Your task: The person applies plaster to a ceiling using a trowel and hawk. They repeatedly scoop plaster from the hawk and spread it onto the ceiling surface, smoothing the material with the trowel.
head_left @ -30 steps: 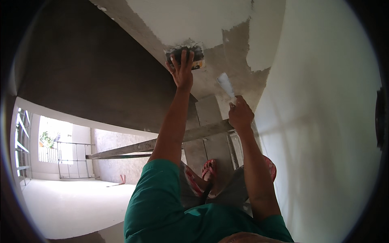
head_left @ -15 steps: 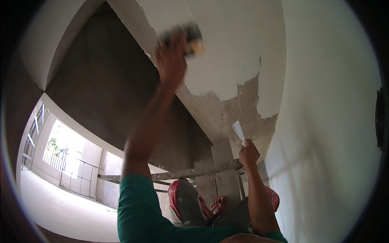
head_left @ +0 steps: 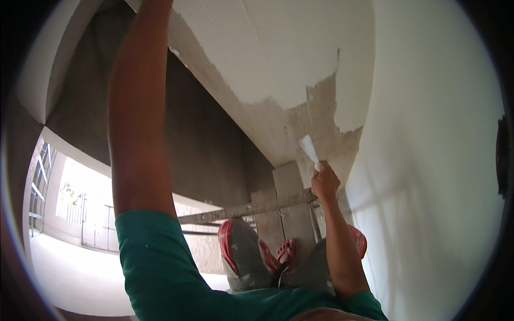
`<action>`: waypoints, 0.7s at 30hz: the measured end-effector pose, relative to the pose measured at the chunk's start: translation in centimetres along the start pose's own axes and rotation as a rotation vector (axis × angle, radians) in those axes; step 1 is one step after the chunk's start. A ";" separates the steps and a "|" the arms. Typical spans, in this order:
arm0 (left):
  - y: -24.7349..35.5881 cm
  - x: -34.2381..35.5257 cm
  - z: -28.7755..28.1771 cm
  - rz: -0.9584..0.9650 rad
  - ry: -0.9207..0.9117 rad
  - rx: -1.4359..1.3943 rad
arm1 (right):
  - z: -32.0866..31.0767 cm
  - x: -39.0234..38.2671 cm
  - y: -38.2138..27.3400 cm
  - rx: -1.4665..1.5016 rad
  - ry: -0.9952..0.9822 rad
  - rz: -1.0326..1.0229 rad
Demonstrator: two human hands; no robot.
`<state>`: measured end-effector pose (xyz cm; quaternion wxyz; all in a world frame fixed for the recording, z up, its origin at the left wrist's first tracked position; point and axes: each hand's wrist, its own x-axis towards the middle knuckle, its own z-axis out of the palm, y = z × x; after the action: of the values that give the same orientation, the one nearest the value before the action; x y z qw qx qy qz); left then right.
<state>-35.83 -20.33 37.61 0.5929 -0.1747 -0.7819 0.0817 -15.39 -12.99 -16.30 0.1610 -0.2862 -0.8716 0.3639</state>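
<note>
My right hand (head_left: 325, 181) is closed around the handle of a putty knife (head_left: 308, 148), whose pale blade points up and slightly left. The blade appears apart from the surface behind it, though the distance is hard to judge. My left arm stretches up past the top edge of the view, so that hand and anything in it are hidden. Ahead of me is a plastered surface with a white coat of putty (head_left: 241, 59) above. Its ragged lower edge borders bare grey-brown plaster (head_left: 316, 120).
A smooth white wall (head_left: 428, 160) curves along my right. Planks (head_left: 297, 219) lie under my feet, with a bar (head_left: 235, 212) crossing in front of my knees. On the left are a dark panel-like surface (head_left: 209, 139) and a bright opening with railings (head_left: 96, 219).
My left hand, earlier in view with a blurred, dark, broad tool against the white coat, has moved up out of view. The view has shifted slightly; my right hand still holds the putty knife.
</note>
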 end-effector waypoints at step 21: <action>14.1 -54.8 19.1 0.038 -0.568 -0.227 | 1.1 0.9 0.5 -0.027 -0.084 0.035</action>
<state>-38.70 -26.04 -21.81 0.3256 -0.2246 -0.9170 0.0504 -16.44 -12.77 -17.32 0.1138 -0.2882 -0.8774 0.3664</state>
